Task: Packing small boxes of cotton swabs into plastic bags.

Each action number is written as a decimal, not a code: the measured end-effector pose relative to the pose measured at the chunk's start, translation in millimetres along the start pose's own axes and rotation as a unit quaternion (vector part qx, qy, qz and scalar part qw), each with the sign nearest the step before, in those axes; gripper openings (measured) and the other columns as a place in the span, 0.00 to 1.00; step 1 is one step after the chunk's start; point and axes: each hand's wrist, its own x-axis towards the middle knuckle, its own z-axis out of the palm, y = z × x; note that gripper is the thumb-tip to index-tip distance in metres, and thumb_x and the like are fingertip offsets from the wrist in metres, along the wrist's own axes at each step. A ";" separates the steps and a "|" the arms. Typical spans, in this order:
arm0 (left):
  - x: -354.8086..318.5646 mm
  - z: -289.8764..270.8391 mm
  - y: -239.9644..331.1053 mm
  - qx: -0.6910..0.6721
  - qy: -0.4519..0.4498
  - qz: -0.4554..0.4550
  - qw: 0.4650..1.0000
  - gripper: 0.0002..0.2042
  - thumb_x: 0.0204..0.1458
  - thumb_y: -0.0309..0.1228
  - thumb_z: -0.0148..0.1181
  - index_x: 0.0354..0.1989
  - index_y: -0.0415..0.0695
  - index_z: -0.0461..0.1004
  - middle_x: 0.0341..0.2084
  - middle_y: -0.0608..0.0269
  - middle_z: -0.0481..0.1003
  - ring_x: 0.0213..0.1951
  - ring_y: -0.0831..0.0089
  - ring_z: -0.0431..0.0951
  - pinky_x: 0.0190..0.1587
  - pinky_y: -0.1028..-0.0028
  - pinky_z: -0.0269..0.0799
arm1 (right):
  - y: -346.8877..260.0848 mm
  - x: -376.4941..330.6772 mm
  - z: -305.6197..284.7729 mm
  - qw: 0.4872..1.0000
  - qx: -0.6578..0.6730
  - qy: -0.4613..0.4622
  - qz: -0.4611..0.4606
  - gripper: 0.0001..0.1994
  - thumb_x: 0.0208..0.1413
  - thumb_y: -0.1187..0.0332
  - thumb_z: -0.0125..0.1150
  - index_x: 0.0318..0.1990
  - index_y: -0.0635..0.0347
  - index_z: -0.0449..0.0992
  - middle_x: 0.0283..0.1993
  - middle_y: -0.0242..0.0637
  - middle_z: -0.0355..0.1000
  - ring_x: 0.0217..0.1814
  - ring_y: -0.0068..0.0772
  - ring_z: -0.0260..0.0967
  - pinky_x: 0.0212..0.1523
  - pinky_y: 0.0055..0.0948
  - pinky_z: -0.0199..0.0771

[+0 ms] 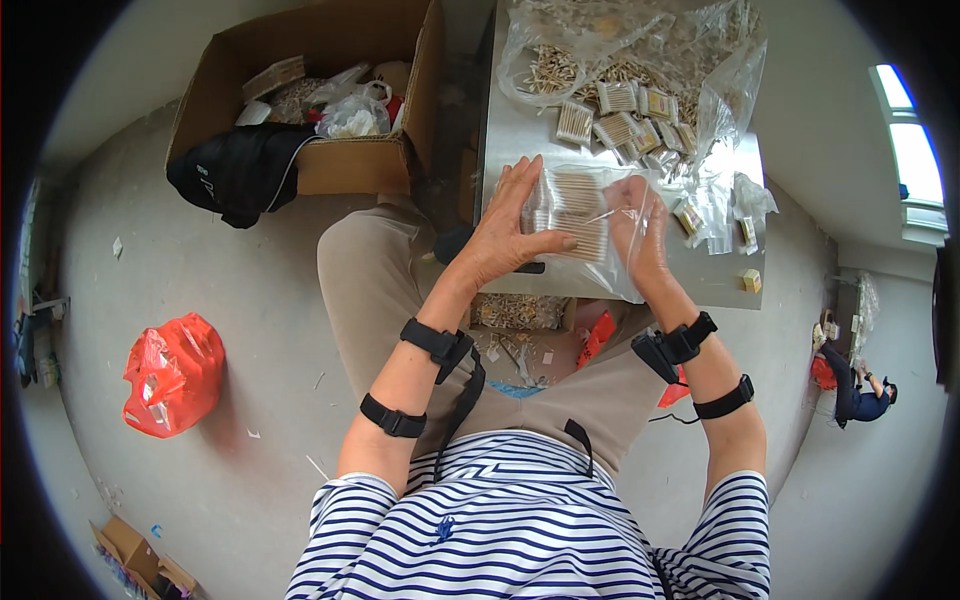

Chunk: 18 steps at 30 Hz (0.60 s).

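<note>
A clear plastic bag (580, 240) of cotton swabs, lined up in stacked bundles, is held over the near edge of the metal table (715, 275). My left hand (500, 230) grips its left side, thumb across the front and fingers stretched up along the edge. At the right end, my right hand (645, 235) has its fingers curled against the bag, partly seen through the loose film. Whether those fingers are inside or behind the plastic, I cannot tell. Just beyond lie several small packs of swabs (618, 130).
Loose swabs (560, 70) heap under clear sheeting at the table's far end. A cardboard box (360, 165) of plastic bags stands left, a black garment (240, 175) over its rim. A red bag (175, 375) sits on the floor. Another person (865, 390) is far right.
</note>
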 end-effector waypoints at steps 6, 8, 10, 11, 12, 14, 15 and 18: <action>-0.2 -1.8 1.5 0.015 -0.006 -0.011 1.000 0.56 0.38 0.46 0.76 0.76 0.42 0.48 0.76 0.45 0.44 0.77 0.54 0.35 0.76 0.60 0.34 | -20.1 -6.1 5.3 0.987 -0.151 0.034 -0.048 0.09 0.57 0.79 0.56 0.26 0.61 0.65 0.26 0.31 0.68 0.27 0.25 0.63 0.29 0.26 0.66; -0.1 -2.1 2.5 0.020 -0.005 -0.012 1.000 0.57 0.38 0.46 0.76 0.75 0.41 0.48 0.76 0.45 0.44 0.77 0.54 0.34 0.76 0.60 0.34 | -19.3 -3.5 5.1 0.976 -0.193 0.052 -0.089 0.08 0.56 0.79 0.57 0.27 0.61 0.66 0.25 0.35 0.69 0.26 0.33 0.67 0.28 0.30 0.68; -0.4 0.0 3.6 0.023 -0.005 -0.015 1.000 0.57 0.38 0.46 0.76 0.75 0.40 0.47 0.76 0.44 0.44 0.77 0.53 0.34 0.76 0.59 0.33 | -18.3 -3.7 4.8 0.961 -0.234 0.070 -0.130 0.06 0.55 0.79 0.58 0.28 0.61 0.67 0.24 0.40 0.70 0.25 0.40 0.71 0.28 0.33 0.69; -0.7 0.8 4.1 0.026 -0.005 -0.018 0.999 0.57 0.38 0.46 0.75 0.75 0.39 0.47 0.75 0.43 0.44 0.77 0.53 0.34 0.76 0.59 0.33 | -18.7 -5.5 4.2 0.966 -0.229 0.061 -0.107 0.05 0.54 0.79 0.57 0.29 0.61 0.68 0.23 0.43 0.71 0.26 0.47 0.72 0.29 0.35 0.70; -0.7 0.4 4.4 0.026 -0.004 -0.018 0.999 0.57 0.38 0.46 0.75 0.75 0.39 0.47 0.75 0.43 0.44 0.77 0.53 0.34 0.76 0.59 0.33 | -19.1 -7.5 3.6 0.970 -0.224 0.052 -0.084 0.03 0.54 0.79 0.57 0.31 0.62 0.70 0.23 0.47 0.72 0.27 0.53 0.74 0.30 0.37 0.72; -0.6 -0.9 4.3 0.021 -0.004 -0.017 1.000 0.58 0.38 0.47 0.75 0.75 0.37 0.45 0.75 0.41 0.43 0.77 0.52 0.33 0.76 0.59 0.32 | -28.5 -12.7 9.2 0.973 -0.209 0.044 -0.090 0.03 0.56 0.77 0.57 0.31 0.61 0.70 0.24 0.47 0.72 0.27 0.54 0.74 0.30 0.37 0.72; -0.5 -0.7 4.0 0.021 -0.004 -0.018 1.000 0.58 0.38 0.47 0.75 0.75 0.37 0.45 0.75 0.41 0.43 0.77 0.52 0.33 0.76 0.59 0.32 | -35.5 -13.3 10.9 0.976 -0.194 0.036 -0.096 0.02 0.57 0.76 0.56 0.32 0.61 0.70 0.24 0.48 0.73 0.28 0.55 0.75 0.31 0.38 0.72; 0.5 0.4 2.1 0.019 -0.007 -0.010 1.000 0.59 0.38 0.48 0.73 0.76 0.37 0.44 0.75 0.39 0.42 0.77 0.51 0.32 0.76 0.59 0.32 | -43.0 -6.6 7.4 0.968 -0.247 -0.008 -0.052 0.01 0.58 0.74 0.54 0.34 0.60 0.72 0.26 0.50 0.73 0.31 0.57 0.75 0.33 0.40 0.73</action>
